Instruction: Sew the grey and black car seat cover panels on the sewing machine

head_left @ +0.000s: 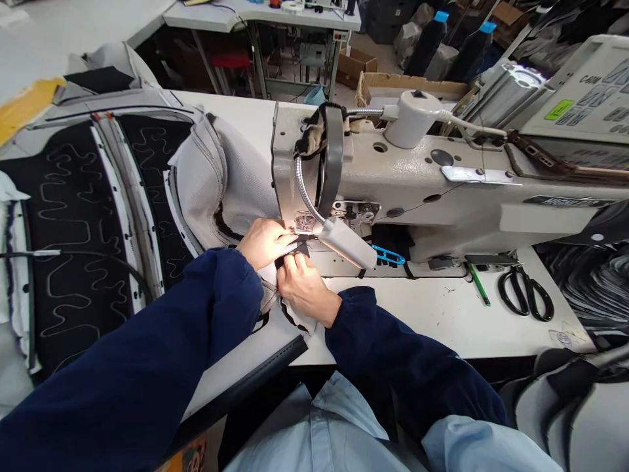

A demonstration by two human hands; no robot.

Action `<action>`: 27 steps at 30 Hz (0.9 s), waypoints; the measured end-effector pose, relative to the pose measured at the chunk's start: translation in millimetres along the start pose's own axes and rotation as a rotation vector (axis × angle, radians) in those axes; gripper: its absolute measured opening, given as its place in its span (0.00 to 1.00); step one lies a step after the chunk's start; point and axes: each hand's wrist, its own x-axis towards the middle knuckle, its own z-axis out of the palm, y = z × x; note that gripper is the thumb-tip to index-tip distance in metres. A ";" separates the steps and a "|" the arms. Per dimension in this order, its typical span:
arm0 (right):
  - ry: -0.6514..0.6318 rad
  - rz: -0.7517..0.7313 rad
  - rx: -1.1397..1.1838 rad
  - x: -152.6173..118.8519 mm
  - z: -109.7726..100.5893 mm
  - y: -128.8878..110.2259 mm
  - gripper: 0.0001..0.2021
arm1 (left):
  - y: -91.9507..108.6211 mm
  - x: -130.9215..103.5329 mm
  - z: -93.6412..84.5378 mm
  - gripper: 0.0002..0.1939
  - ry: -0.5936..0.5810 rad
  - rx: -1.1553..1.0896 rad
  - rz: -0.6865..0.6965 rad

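Observation:
A large grey and black sewn fabric cover [248, 167] is bunched at the head of a sewing machine [422, 177]. My left hand [265, 241] pinches its edge close to the needle area, fingers pointing right. Just below and to the right, my right hand [305, 286] is curled with its fingertips closed on the same cover. A small dark flap shows between the two hands. The needle and presser foot are largely hidden behind my fingers and the white lamp head [348, 242]. Stitched black panels [73, 229] of the cover spread out to the left.
On the machine table lie black scissors [525, 293], a green pen [478, 284] and a blue plastic piece [389, 255] by the machine bed. A black strip [246, 387] runs along the front edge. Stacked cut pieces [590, 282] stand right. A black cable [98, 254] crosses the panels.

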 end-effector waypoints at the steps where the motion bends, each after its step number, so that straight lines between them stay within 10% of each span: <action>1: 0.021 0.033 0.004 0.3 1.4 -0.9 0.12 | 0.1 -0.6 -0.3 0.15 -0.005 0.001 0.022; 9: -0.139 0.007 0.027 2.7 -3.6 -1.6 0.14 | -7.9 -12.5 12.3 0.13 -0.126 0.183 0.334; 27: 0.002 -0.005 0.005 1.5 4.6 -1.0 0.18 | -12.0 -8.2 0.7 0.13 -0.228 0.337 0.359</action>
